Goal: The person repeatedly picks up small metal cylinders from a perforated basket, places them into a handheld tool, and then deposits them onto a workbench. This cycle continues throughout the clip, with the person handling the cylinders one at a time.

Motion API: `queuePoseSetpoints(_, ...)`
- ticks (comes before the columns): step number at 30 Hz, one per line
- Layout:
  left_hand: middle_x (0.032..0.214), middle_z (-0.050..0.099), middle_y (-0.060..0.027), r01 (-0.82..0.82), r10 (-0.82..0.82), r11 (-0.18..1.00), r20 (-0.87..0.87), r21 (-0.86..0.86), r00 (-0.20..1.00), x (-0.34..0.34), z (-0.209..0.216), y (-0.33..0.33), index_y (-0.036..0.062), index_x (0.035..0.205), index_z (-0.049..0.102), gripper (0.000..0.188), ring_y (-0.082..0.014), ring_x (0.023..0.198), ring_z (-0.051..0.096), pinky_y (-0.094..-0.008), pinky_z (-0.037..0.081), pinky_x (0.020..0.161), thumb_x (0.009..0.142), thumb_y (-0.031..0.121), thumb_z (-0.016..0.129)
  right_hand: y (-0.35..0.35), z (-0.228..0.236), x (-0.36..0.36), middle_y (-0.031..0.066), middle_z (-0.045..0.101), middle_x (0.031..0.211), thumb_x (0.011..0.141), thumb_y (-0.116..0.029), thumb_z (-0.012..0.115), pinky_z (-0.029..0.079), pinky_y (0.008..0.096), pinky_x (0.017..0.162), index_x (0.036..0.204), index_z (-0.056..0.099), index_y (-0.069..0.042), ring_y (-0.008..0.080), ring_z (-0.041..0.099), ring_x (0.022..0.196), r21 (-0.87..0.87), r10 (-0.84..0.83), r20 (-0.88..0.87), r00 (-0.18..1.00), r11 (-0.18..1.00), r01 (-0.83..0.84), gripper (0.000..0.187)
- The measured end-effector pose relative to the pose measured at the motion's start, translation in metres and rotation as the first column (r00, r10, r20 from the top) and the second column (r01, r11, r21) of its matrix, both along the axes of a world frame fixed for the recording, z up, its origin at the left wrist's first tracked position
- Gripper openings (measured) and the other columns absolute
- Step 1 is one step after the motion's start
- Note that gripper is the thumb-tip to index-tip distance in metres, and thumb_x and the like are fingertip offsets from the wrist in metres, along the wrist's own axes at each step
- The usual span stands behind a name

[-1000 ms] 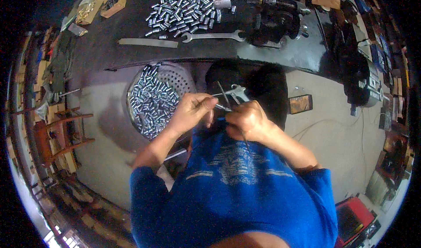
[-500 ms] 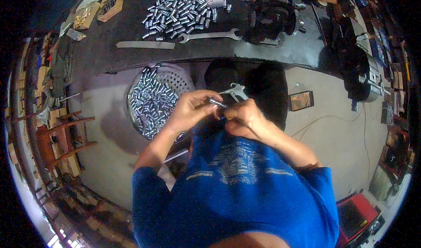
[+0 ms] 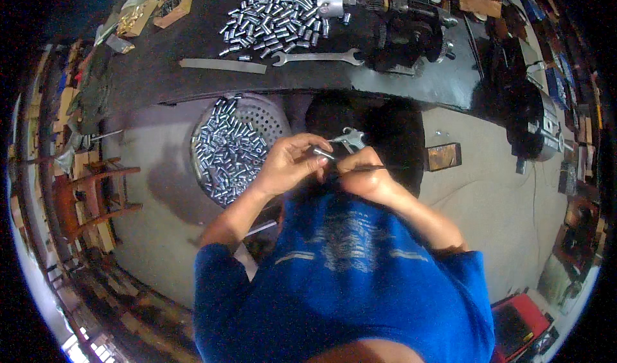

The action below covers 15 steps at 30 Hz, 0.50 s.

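Note:
Between the thumb and fingers of my left hand is a small shiny metal sleeve, held above my lap. My right hand is closed round a thin dark rod, which sticks out to the right past the knuckles. Its other end is hidden by my fingers, close to the sleeve; I cannot tell whether the two touch. Just beyond my right hand lies a grey air blow gun. A round perforated metal basket stands to the left of my hands, heaped with similar sleeves.
On the dark workbench ahead lie a pile of metal sleeves, an open-ended wrench, a flat metal strip and a greasy geared machine part. A small open box sits on the floor to the right.
The dark rod now shows to the right of my right hand, where it was not visible before. Both hands stay close together. The whole view has shifted slightly.

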<state>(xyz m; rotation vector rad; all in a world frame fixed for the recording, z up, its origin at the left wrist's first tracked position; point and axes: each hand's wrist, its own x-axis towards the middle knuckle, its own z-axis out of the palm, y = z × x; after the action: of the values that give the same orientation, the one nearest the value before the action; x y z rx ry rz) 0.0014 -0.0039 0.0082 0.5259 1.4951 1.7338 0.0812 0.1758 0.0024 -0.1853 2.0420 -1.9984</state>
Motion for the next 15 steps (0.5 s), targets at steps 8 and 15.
queuePoseSetpoints(8,0.075,0.056,-0.0060,-0.344,0.024,0.894,-0.738,-0.286,0.674,-0.024,-0.014,-0.018,0.0013,0.084,0.059,0.018,-0.0126,0.059,0.052,-0.0250,0.042,0.051,0.068,-0.001,0.067,0.036,0.038,0.020,0.0050,0.041,0.046,0.053,-0.008,0.054,0.030,0.0303,0.040,0.046,0.034,-0.008,0.0214,0.043,0.041,0.216,-0.048,-0.422,0.905,0.964,0.152,0.021)
queuePoseSetpoints(15,0.070,0.053,-0.0093,-0.386,0.032,0.889,-0.810,-0.244,0.586,-0.017,-0.019,-0.015,0.0012,0.083,0.061,0.023,-0.0199,0.054,0.051,-0.0291,0.041,0.049,0.061,-0.005,0.065,0.016,0.050,0.016,0.0054,0.036,0.047,0.053,-0.018,0.061,0.027,0.0348,0.040,0.047,0.035,-0.009,0.0228,0.040,0.042,0.285,0.043,-0.571,0.820,0.947,0.148,0.028)
